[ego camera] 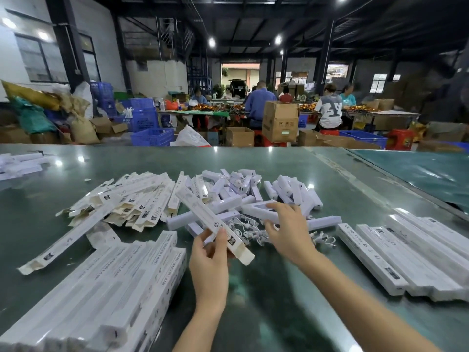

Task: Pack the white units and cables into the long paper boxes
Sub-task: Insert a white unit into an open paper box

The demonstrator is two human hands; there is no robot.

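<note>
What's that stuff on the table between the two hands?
In the head view, between the left hand holding a long paper box and the right hand lies a tangle of white cables on the green table.

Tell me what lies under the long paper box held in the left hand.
Under the long paper box, white units and coiled white cables lie on the green table. The box covers what is directly beneath it.
</note>
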